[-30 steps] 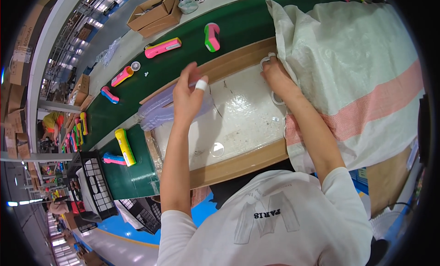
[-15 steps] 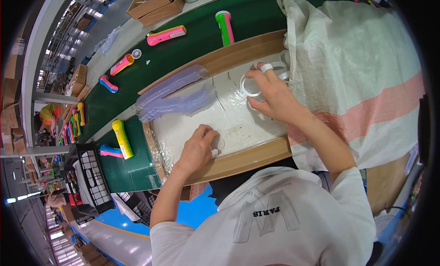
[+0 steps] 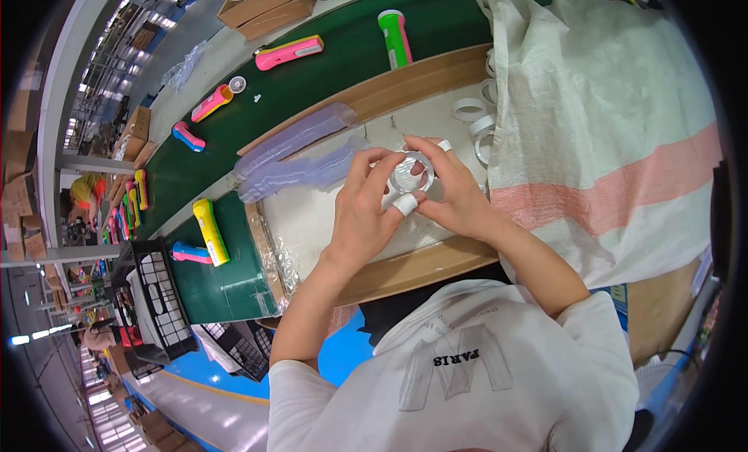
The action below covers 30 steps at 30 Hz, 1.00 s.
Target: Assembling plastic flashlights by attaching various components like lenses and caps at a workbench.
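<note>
One held ring (image 3: 403,176), loose rings (image 3: 482,125) in tray (image 3: 428,268)

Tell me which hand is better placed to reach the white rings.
Right hand, probably: it's nearer the white rings beside the sack; the left hand is farther. Both hold a clear piece.

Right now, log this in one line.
left hand: gripping clear round piece | right hand: gripping same piece | white rings: beside sack

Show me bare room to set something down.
Bare: the green surface between the pink-yellow flashlight and green-pink flashlight; the brown cardboard tray's floor between the translucent purple plastic sleeves and left hand. Crowded: tray's right end, white rings beside the white woven sack.
</note>
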Motion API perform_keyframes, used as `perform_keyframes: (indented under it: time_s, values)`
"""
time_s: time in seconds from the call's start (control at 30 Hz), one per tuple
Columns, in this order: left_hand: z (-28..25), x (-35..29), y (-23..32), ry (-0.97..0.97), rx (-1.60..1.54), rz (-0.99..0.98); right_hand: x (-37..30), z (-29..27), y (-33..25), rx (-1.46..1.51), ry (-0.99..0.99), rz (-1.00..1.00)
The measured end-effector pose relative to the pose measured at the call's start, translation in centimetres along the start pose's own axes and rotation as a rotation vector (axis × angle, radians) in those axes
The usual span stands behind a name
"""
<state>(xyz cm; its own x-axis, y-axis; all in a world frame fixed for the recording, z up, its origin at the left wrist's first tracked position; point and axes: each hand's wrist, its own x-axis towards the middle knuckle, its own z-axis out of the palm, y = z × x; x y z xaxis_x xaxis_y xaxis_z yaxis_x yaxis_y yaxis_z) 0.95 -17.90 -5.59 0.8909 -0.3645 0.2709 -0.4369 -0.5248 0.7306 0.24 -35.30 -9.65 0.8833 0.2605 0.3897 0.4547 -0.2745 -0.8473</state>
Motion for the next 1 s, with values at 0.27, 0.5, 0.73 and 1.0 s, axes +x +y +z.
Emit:
perform_keyframes:
  time_s: [0.27,0.5,0.73,1.0]
  values:
    - [-3.4,6.8,-6.4,0.124,0.175,0.016,-0.5,-1.0,0.9,0.233,0.006,0.224]
    - [-6.8,20.4,-20.9,0.101,0.74,-0.184,0.6,-0.8,2.0,0.355,0.052,0.18]
    - [-4.5,29.0,-25.7,-0.072,0.762,-0.548,1.1,-1.9,2.8,0.306,0.09,0.276]
    - [-4.5,28.4,-25.0,0.093,0.193,-0.709,1.7,-1.8,3.0,0.383,0.111,0.286]
